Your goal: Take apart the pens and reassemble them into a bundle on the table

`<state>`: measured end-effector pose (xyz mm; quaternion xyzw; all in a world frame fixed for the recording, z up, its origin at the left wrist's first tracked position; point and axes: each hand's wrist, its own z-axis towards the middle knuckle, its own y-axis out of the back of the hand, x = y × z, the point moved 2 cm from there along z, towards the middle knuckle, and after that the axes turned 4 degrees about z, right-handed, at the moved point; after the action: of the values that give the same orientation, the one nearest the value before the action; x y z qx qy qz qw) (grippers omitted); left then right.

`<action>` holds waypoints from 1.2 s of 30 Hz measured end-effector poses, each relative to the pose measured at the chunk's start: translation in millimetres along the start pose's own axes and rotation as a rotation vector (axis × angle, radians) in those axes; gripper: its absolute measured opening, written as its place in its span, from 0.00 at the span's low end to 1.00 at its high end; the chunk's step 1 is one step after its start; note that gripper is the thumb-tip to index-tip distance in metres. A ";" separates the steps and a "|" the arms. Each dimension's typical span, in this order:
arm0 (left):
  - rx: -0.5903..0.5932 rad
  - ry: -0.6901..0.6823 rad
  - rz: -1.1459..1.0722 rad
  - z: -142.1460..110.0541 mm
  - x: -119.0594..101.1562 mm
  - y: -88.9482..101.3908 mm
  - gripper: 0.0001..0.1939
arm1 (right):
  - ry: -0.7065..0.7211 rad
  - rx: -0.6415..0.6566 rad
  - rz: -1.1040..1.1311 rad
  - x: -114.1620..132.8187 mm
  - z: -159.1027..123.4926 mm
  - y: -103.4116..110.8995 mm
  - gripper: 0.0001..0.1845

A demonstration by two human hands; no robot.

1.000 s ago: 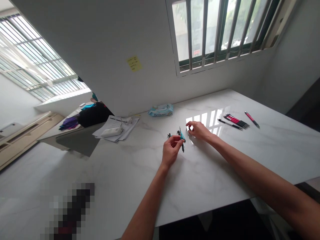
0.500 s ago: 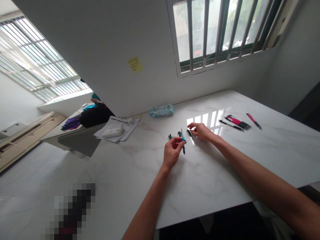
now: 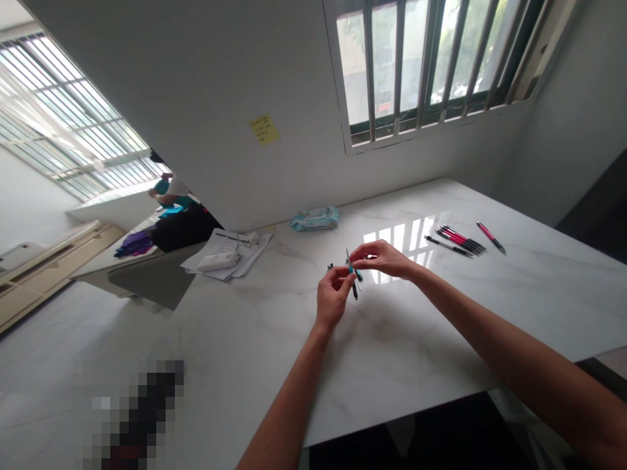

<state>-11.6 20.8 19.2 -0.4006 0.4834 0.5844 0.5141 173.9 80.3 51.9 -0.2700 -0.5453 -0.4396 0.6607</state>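
Your left hand (image 3: 334,297) grips a small bunch of teal-and-black pens (image 3: 353,277) in a closed pinch over the white marble worktop (image 3: 416,339). Your right hand (image 3: 385,258) reaches across, its grip closed on the same pens near their upper end. Off to the right lie a bundle of red-and-black pens (image 3: 458,240) and a single pink pen (image 3: 491,237), while a packet of wipes (image 3: 314,219) and papers (image 3: 225,254) sit farther back.
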 end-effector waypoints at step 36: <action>-0.099 -0.053 0.163 57.1 -10.6 -54.8 0.12 | -0.031 -0.156 -0.051 -40.5 -24.7 34.0 0.20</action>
<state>45.8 74.5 33.1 -0.3693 0.4711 0.6578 0.4571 214.9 87.2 10.8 -0.3135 -0.5264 -0.4933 0.6175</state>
